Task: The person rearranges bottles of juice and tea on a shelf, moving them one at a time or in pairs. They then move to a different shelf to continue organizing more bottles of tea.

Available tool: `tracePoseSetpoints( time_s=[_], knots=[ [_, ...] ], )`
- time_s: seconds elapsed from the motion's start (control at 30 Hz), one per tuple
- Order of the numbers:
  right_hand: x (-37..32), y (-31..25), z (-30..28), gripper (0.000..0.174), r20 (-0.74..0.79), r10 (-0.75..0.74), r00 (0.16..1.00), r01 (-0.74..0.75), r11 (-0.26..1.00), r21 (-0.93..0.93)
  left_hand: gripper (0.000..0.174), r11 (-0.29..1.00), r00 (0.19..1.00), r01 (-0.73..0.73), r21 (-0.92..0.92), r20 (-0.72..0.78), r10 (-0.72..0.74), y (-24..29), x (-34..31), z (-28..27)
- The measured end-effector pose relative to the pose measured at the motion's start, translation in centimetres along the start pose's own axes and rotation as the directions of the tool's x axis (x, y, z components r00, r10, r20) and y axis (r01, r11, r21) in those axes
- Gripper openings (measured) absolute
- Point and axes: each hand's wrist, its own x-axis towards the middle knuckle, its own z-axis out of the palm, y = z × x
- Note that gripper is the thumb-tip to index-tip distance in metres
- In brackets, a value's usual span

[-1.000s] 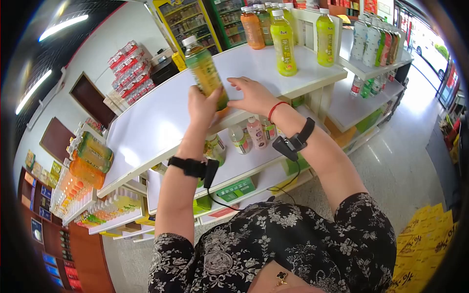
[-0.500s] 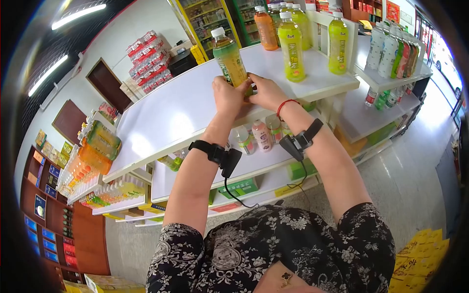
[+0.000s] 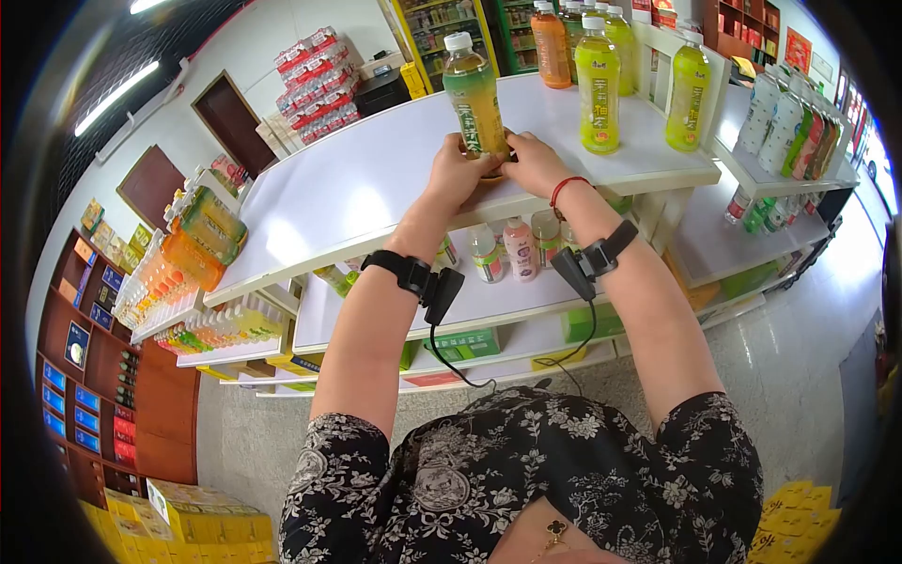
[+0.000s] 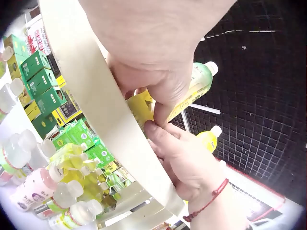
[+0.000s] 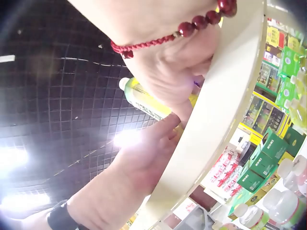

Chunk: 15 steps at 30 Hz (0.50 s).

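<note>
A bottled tea (image 3: 474, 99) with a white cap, green shoulder and yellow-green label stands upright at the front edge of the white shelf top (image 3: 376, 179). My left hand (image 3: 456, 174) grips its lower part from the left, thumb across the front. From the right, my right hand (image 3: 536, 164) holds the base, and the two thumbs meet in front. In the left wrist view the bottle (image 4: 199, 81) shows beyond the hands, its base hidden by fingers. The right wrist view shows its label side (image 5: 144, 101) past the right hand (image 5: 177, 72).
Yellow-green bottles (image 3: 598, 89) and an orange bottle (image 3: 552, 47) stand to the right on the same top. Packed orange and green bottles (image 3: 202, 235) sit at the left end. Small bottles (image 3: 519, 249) fill the shelf below. A side shelf with cans (image 3: 780, 132) is at right.
The bottle has gone from leaning in my left hand to upright near the shelf edge. My right hand has come from beside it to hold its base. The head view has shifted.
</note>
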Motion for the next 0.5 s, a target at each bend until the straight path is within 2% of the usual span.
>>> tracePoseSetpoints(
  time_s=[0.03,0.07,0.13,0.17,0.23,0.27,0.33,0.37,0.43,0.5],
  knots=[
    [0.2,-0.2,-0.3,0.062,0.063,0.000,0.998,0.000,1.000,0.005,0.059,0.983,0.994,-0.022,0.184,-0.099,0.041,0.4,-0.3,0.2],
    [0.3,-0.4,-0.5,0.062,0.066,-0.005,0.998,0.004,1.000,0.007,0.059,0.982,0.994,-0.020,0.186,-0.104,0.040,0.9,-0.6,0.3],
    [0.4,-0.9,-0.9,0.062,0.128,0.051,0.990,-0.073,0.983,0.169,0.059,0.972,0.989,-0.024,0.233,-0.138,0.058,1.6,-1.1,0.3],
    [0.5,-0.7,-0.7,0.062,0.129,0.052,0.990,-0.074,0.983,0.170,0.059,0.972,0.989,-0.023,0.234,-0.137,0.056,1.0,-0.6,0.2],
    [0.8,0.0,0.0,0.063,0.098,0.006,0.995,-0.030,0.969,0.247,0.057,0.993,0.998,-0.003,0.122,-0.057,0.010,-0.1,0.3,-0.5],
    [0.9,0.3,0.3,0.063,0.099,0.007,0.995,-0.032,0.968,0.247,0.057,0.993,0.998,-0.002,0.122,-0.057,0.009,-0.8,0.6,-0.9],
    [0.9,0.5,0.7,0.065,0.085,0.024,0.996,-0.052,0.936,0.347,0.055,0.997,0.998,0.016,0.079,0.055,-0.020,-0.2,0.1,-1.1],
    [0.7,0.7,0.8,0.065,0.086,0.026,0.996,-0.055,0.937,0.346,0.055,0.997,0.998,0.018,0.077,0.057,-0.022,-0.2,-0.1,-1.1],
    [0.1,-0.1,0.3,0.061,0.059,0.061,0.996,-0.079,0.919,0.385,0.054,0.994,0.997,0.043,-0.100,0.074,-0.036,-0.1,-0.5,-0.9],
    [-0.1,-0.7,-0.3,0.061,0.078,0.087,0.993,-0.109,0.927,0.359,0.054,0.994,0.999,0.037,-0.098,0.035,-0.034,-0.1,-0.5,-0.6]
  ],
)
